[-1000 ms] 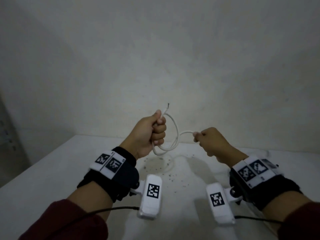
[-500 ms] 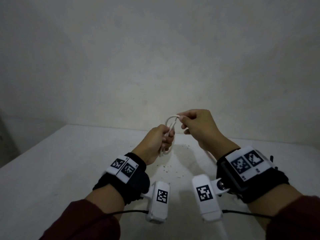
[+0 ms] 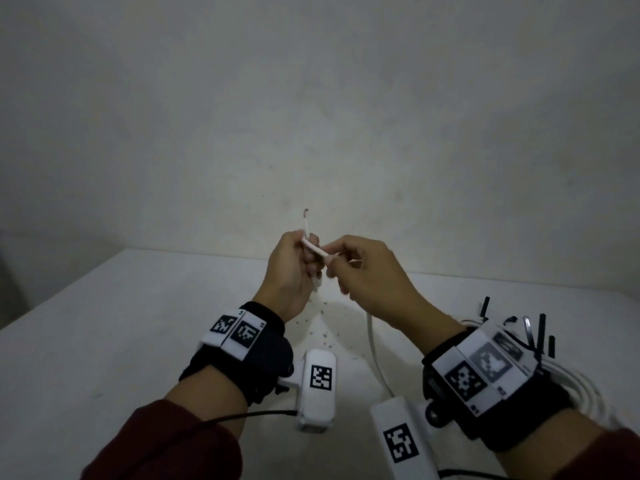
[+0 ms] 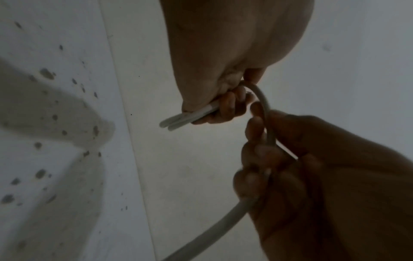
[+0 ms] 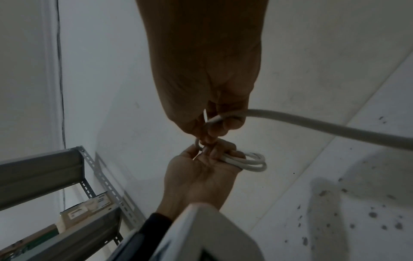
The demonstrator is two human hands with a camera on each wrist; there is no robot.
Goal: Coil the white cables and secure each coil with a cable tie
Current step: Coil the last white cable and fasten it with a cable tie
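The fingers (image 5: 210,151) of the left hand (image 3: 289,271) were curled round a small bundle of loops in the white cable (image 5: 248,161), pinching them against the palm, while the right hand (image 3: 367,275) pinched the same cable just beside them, feeding the next turn across. Both hands were held up above the surface (image 3: 104,341), close together, almost touching.

The loops looked few and tight, and I judged the grip a thin one. If the right hand pulled the running length too hard, the turns could slide out of the left fingers and spring open (stiff cable tends to do that). The loose end (image 3: 306,216), poking up above the left hand with a bit of bare wire at its tip, might also work free if the thumb let up. And the long tail hanging down toward the surface could drag or snag as it was drawn in.

From the head view the coil itself was mostly hidden behind knuckles. The right wrist view showed it plainly, two rounded loops sticking out past the left fingers. The left wrist view showed the cable arching from one hand into the other. Only the head view took in the black cable ties (image 3: 535,336) lying near the right wrist, and another coil of white cable (image 3: 588,393) beside them. A metal shelf (image 5: 55,167) appeared in the right wrist view alone.
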